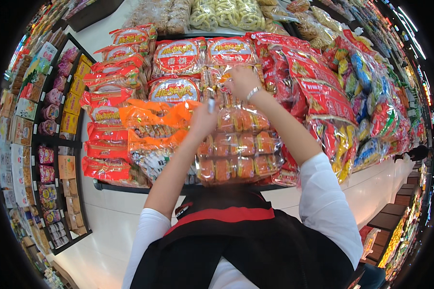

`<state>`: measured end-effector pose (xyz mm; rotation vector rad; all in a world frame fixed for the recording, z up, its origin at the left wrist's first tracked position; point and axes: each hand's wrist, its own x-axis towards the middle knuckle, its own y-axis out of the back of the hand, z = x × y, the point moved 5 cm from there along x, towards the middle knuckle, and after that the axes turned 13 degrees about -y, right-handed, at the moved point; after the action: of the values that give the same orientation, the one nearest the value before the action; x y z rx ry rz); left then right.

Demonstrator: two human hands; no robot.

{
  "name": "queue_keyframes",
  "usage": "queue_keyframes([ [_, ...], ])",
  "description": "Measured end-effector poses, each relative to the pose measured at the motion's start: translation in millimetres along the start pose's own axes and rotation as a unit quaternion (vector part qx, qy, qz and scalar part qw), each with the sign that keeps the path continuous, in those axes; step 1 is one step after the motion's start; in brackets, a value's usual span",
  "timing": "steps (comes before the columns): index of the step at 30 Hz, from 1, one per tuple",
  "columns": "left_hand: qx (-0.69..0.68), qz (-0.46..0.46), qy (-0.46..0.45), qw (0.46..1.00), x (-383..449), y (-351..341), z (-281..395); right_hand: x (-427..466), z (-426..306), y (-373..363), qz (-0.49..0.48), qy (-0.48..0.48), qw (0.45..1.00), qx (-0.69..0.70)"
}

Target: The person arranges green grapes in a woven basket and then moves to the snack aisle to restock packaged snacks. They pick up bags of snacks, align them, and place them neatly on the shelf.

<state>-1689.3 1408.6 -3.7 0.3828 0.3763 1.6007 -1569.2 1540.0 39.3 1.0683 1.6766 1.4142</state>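
Observation:
My left hand (203,121) is curled above the snack display, with a small pale object (211,105) at its fingers, too blurred to name. My right hand (244,83), a silvery band on its wrist, reaches farther forward over a clear bag of wrapped snacks (228,97). Its fingertips are by a small orange patch (225,77); whether they pinch the bag cannot be made out. Nearer me lie clear packs of orange-wrapped cakes (238,144). Left of these are orange-topped bags (159,115) and red-and-clear rice cracker bags (175,90).
Red bags (316,81) are piled on the right, beside multicoloured snack bags (365,86). More red bags (106,148) line the left side. A black display edge (130,188) runs before me. A shelf rack (58,141) stands across the pale floor (108,224).

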Motion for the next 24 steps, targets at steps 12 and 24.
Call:
queue_keyframes([
  [12, 0.093, 0.176, -0.038, 0.979, -163.9, 194.7, -53.7, -138.1, -171.1, -38.1, -0.020, 0.167, 0.979, 0.113],
  [24, 0.362, -0.049, -0.144, 0.920, -241.8, 153.3, -46.3, -207.4, -239.4, -54.9, -0.296, 0.292, 0.909, -0.036],
])
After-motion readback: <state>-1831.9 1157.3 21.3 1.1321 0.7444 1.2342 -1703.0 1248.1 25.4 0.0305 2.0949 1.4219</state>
